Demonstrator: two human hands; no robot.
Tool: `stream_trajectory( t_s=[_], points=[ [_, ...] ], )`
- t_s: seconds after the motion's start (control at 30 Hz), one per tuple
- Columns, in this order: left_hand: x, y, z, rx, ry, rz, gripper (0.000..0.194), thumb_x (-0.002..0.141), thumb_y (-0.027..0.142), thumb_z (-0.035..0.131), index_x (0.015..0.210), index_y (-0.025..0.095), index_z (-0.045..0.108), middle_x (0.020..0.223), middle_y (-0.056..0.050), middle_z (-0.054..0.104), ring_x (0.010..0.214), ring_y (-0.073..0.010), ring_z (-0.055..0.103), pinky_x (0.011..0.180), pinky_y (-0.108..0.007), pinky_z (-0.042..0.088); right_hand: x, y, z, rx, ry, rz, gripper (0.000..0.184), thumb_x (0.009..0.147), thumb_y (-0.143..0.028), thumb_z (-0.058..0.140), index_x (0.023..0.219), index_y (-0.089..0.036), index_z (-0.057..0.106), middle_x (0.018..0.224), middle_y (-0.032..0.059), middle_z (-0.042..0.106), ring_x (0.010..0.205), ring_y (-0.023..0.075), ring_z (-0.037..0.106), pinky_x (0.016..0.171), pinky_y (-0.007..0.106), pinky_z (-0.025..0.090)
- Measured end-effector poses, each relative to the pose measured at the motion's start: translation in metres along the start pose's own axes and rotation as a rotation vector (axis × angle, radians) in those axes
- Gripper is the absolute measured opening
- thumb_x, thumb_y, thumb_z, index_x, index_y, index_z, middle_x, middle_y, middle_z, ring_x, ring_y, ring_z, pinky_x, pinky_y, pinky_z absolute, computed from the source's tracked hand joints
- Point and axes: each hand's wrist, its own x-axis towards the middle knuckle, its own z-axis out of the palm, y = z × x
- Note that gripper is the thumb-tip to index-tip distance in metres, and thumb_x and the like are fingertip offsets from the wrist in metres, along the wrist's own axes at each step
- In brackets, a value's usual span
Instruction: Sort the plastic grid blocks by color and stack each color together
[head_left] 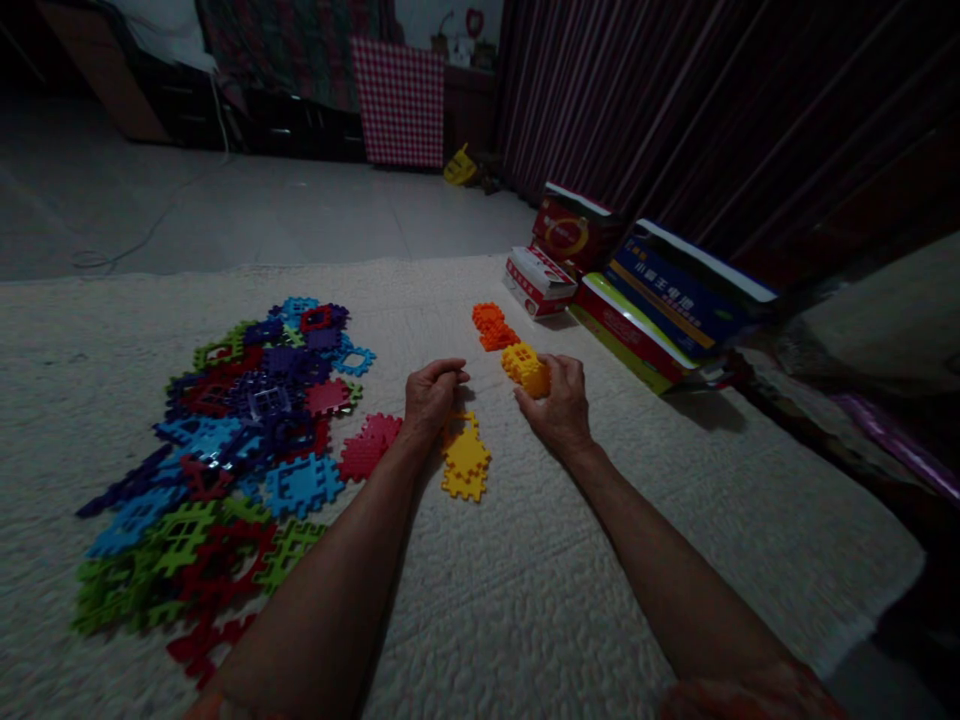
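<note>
My right hand (559,405) is closed round a yellow block built of interlocking plastic tiles (525,367), held just above a cream textured mat (525,580). My left hand (431,395) is curled, its fingers pinched on the top edge of a flat yellow tile (465,455) that lies with other yellow tiles on the mat. Two red tiles (369,445) lie just left of my left wrist. An orange tile block (493,326) sits on the mat beyond both hands.
A large heap of blue, purple, red and green tiles (225,450) spreads over the mat's left side. Several cardboard boxes (645,290) lie at the right, against a dark striped curtain. Bare floor and dark furniture lie beyond the mat.
</note>
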Motion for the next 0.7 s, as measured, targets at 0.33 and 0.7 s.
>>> stream_trajectory(
  t_s=[0.33,0.7],
  points=[
    [-0.001,0.007,-0.005,-0.129,0.02,-0.027,0.031,0.057,0.025,0.067,0.085,0.014,0.074,0.072,-0.003,0.07,0.058,-0.0108,0.061,0.058,-0.022,0.048,-0.015,-0.06,-0.017,0.352,-0.322,-0.089,0.014,0.089,-0.024,0.057,0.1,-0.021,0.064,0.101,0.0068,0.063,0.097,0.021,0.061,0.087,0.037,0.053],
    [-0.001,0.007,-0.003,-0.133,0.02,-0.022,0.029,0.058,0.024,0.065,0.084,0.014,0.073,0.071,-0.004,0.069,0.063,-0.0125,0.063,0.059,-0.023,0.048,-0.029,-0.099,-0.038,0.143,-0.619,-0.124,0.035,0.079,-0.041,0.072,0.104,-0.02,0.06,0.099,0.0059,0.056,0.092,0.0226,0.056,0.085,0.041,0.051]
  ],
)
